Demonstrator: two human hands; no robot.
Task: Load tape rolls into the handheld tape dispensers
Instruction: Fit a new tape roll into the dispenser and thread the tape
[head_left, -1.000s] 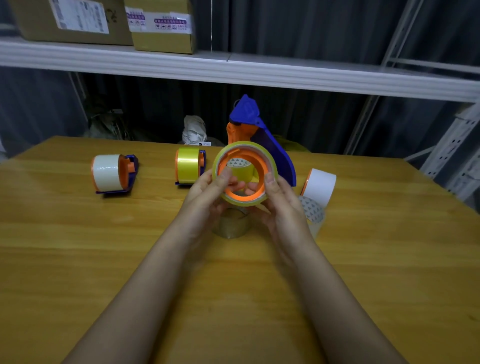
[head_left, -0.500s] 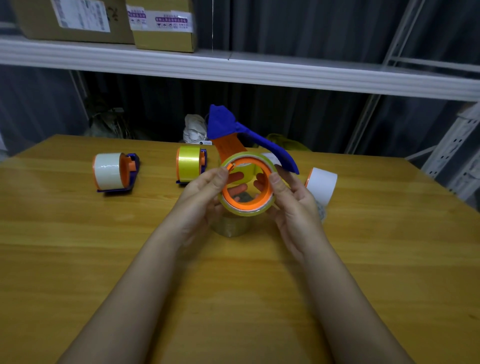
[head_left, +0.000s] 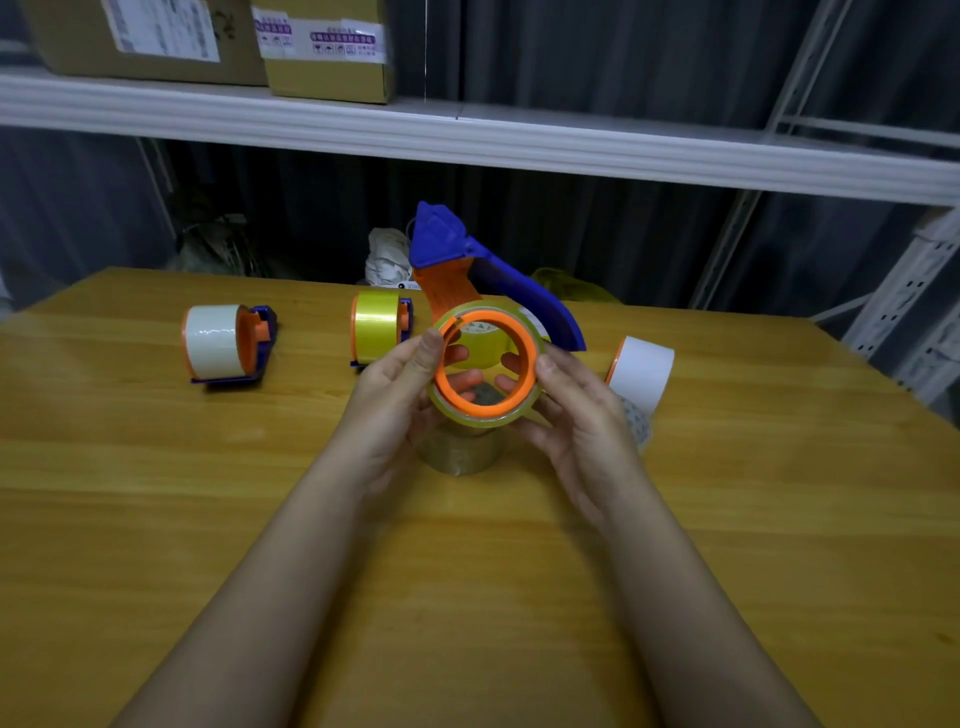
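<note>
Dispenser (head_left: 493, 291) nose tilted further left

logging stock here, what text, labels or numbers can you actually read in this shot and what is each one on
No text is readable.
Left cardboard box: white shipping label, print too blurred.
Right cardboard box: white label with purple print and symbols, too small to read.
Orange arm of the held dispenser: faint embossed marks, illegible.

table (head_left: 156, 519) | two loaded dispensers (head_left: 223, 343) left (far side) | roll (head_left: 641, 371) right
</note>
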